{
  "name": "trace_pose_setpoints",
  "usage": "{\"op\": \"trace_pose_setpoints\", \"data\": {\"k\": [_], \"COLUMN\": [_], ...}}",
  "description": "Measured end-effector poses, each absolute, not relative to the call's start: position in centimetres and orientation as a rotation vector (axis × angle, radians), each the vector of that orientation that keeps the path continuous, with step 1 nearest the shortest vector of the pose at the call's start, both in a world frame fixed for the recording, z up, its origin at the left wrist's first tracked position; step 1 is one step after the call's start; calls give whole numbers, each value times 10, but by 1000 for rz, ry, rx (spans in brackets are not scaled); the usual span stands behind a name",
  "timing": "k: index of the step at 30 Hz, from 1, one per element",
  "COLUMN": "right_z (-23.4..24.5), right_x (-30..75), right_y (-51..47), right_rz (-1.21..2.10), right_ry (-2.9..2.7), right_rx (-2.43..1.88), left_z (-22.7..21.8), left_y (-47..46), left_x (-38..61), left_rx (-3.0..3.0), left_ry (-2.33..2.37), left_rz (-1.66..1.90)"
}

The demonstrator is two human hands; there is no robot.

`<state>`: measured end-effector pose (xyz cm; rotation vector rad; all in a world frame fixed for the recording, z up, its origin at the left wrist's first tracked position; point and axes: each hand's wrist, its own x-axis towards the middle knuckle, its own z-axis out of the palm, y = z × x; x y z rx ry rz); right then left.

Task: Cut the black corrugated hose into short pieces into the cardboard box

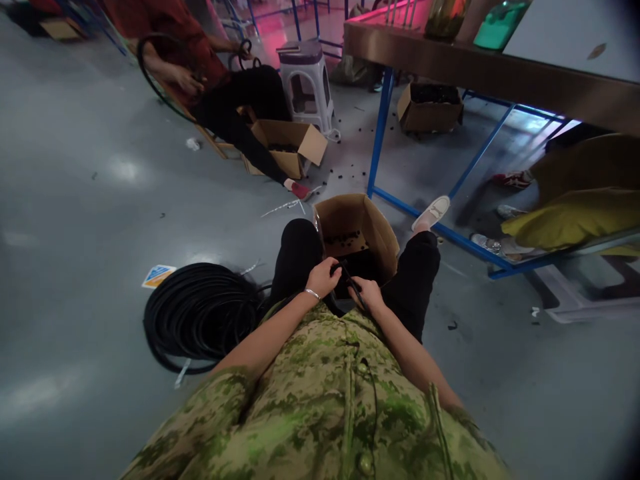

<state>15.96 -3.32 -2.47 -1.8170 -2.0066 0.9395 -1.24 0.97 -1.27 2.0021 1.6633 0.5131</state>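
Observation:
Over the near edge of an open cardboard box (383, 230), my left hand (323, 279) pinches a black rubber strip (351, 280). My right hand (367, 293) is closed round the same strip a little lower and to the right. Dark pieces lie in the box, and small black bits show on its inner far side. The box stands between my knees. On the floor to my left lies a large coil of black hose or cable (200, 313); a length of it runs toward my left leg. What my fingertips do in detail is too small to make out.
Ahead on the left, a seated person (220, 73) handles a black loop beside another open box (287, 150). A grey stool (305, 83) stands near them. A blue-framed table (383, 133) is at front right, with a filled box (430, 110) beneath. Black scraps litter the floor.

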Motion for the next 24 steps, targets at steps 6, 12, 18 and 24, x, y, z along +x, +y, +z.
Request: {"op": "trace_pose_setpoints", "data": {"k": [6, 12, 18, 24], "right_z": [-28, -34, -47, -50], "right_x": [154, 157, 164, 164], "right_y": [-28, -33, -30, -20], "right_rz": [889, 882, 1114, 1380], "right_ry": [-2053, -1941, -1305, -810], "right_rx": [-1936, -1899, -1686, -1479], "left_z": [-9, 25, 59, 43], "left_y": [12, 5, -10, -23], "left_x": [-11, -10, -4, 14], "left_rx": [1949, 2151, 2525, 2562], "left_ry": [1724, 1718, 1621, 1202], "left_rz": [434, 251, 270, 316]}}
